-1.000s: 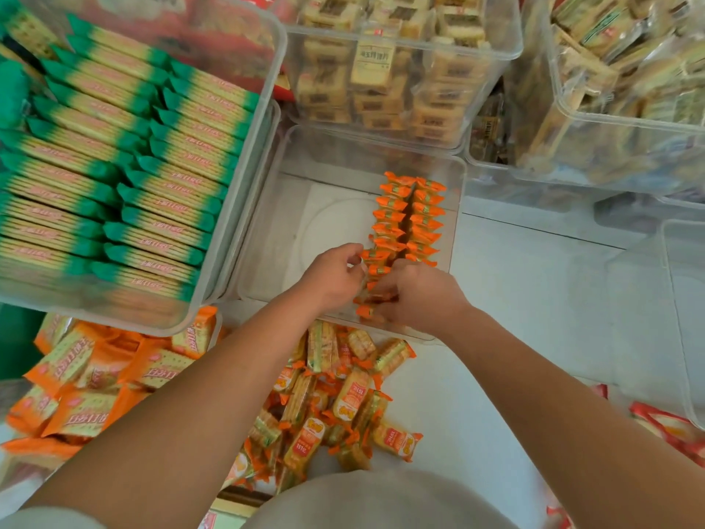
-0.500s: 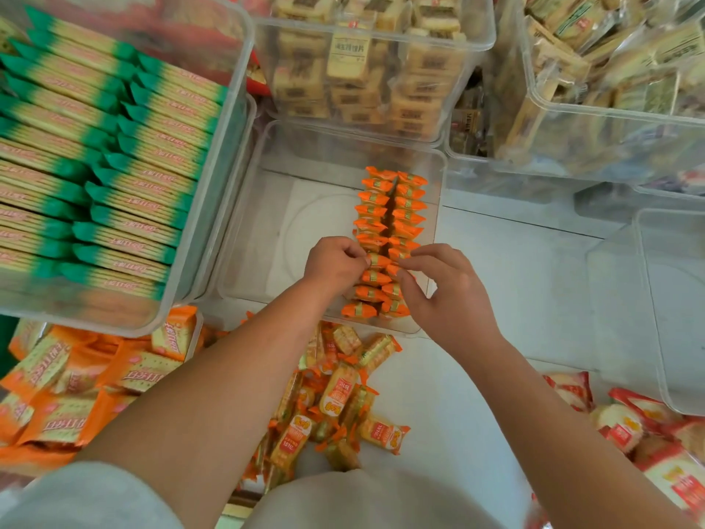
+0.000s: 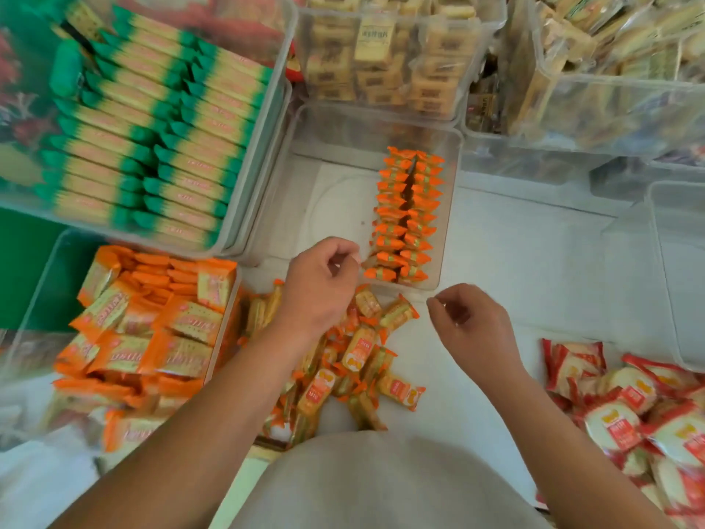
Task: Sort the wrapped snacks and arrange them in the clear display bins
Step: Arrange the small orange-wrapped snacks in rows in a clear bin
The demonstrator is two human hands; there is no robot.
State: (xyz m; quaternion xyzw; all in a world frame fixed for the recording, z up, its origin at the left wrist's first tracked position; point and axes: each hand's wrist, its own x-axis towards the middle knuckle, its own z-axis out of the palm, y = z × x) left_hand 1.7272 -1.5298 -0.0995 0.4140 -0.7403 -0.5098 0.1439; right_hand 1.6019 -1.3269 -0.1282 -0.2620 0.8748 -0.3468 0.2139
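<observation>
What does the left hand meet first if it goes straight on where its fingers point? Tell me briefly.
Likely the near end of the snack row in the bin, just ahead of the left hand; its height over the bin's rim is unclear.

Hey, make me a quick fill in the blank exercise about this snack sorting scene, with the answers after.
The small orange snacks stand in ___ rows inside the centre bin. The long packs at upper left have ___ ends. The left hand and right hand both hold ___. The red-and-white packs lie at the lower ___ of the view.
Answers: two, green, nothing, right.
</observation>
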